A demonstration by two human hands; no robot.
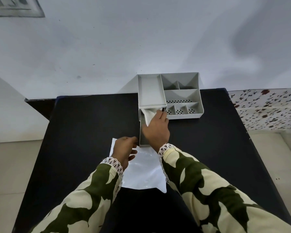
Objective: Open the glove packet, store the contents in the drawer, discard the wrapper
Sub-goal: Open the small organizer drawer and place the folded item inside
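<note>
Gloves going into the open drawer

Right hand (156, 130) reaches into the pulled-out drawer (142, 132) of a grey desk organizer (183, 96), fingers pinched on folded white gloves (149, 116) that lie at the drawer's far end, partly under the organizer's top tray. The drawer sticks out toward the person from the organizer's left side, and its near end touches the wrapper. Left hand (124, 149) rests on the flat, shiny white wrapper (144, 172), fingers loosely curled, with the thumb and fingertips near the drawer's front corner; whether it grips the wrapper cannot be told. The wrapper lies on the black table (91, 123) between the two green-and-cream patterned sleeves (200, 182), just in front of the drawer. The organizer's right-hand compartments show perforated floors.
</note>
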